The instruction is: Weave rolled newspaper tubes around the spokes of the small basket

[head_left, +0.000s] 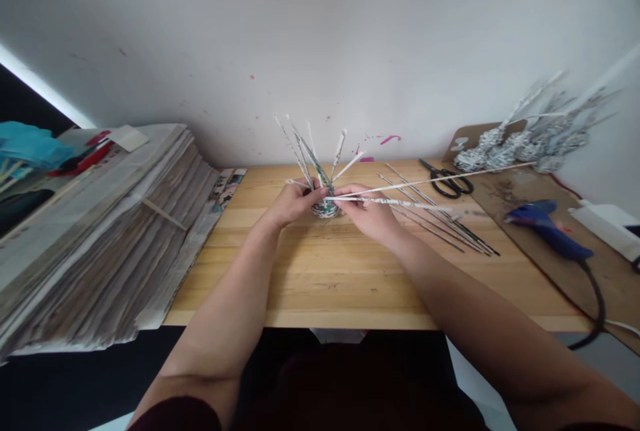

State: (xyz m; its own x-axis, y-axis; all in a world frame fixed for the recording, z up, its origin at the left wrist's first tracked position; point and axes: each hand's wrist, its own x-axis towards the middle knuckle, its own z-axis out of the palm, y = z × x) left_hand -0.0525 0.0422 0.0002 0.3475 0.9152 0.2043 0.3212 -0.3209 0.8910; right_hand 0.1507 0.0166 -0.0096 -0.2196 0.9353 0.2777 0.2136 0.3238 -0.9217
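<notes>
Between my hands stands a small basket woven from rolled paper tubes [326, 210], with several upright tubes fanning out from its top. My left hand [295, 203] is closed on the basket's left side, its thumb pressed at the front near the rim. My right hand [367, 208] pinches a long white paper tube [410, 202] close to the basket's right side. A second long paper tube [440, 178] runs out from the same spot toward the right. The basket's back and some of my fingertips are hidden.
Loose paper tubes [445, 228] and black scissors [445, 178] lie on the wooden table [320, 284]. At the right are a blue glue gun [550, 224], a white power strip [607, 228] and finished woven pieces [520, 144]. A tall newspaper stack [115, 238] stands left.
</notes>
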